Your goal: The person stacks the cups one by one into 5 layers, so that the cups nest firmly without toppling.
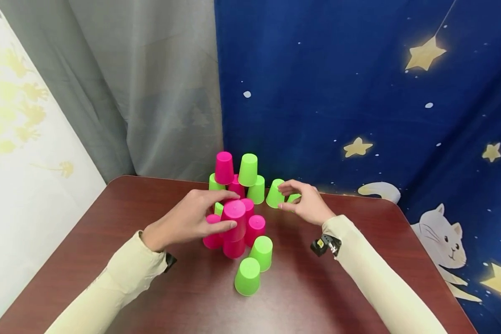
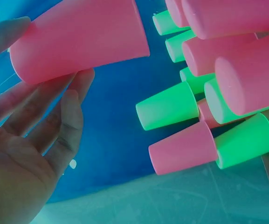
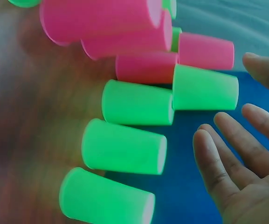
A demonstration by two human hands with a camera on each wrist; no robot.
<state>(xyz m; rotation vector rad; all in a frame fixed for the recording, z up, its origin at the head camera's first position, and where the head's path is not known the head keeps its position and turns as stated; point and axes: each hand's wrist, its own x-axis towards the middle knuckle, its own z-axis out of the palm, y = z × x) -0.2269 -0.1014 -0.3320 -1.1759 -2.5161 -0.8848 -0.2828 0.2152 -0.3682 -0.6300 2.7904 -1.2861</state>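
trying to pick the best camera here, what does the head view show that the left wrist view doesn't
Only the head view shows the table, both sleeves, the right hand by a green cup, two green cups nearest the person, and the curtain and star backdrop.

Only the left wrist view shows the left palm and fingers from close up, against the side of the pink cup.

Both show the left hand on that pink cup and the pink and green cup pile.

My arms wear long, pale cream sleeves down to the wrists; both hands, left (image 1: 188, 218) and right (image 1: 306, 204), are bare, with a small black device strapped under each wrist
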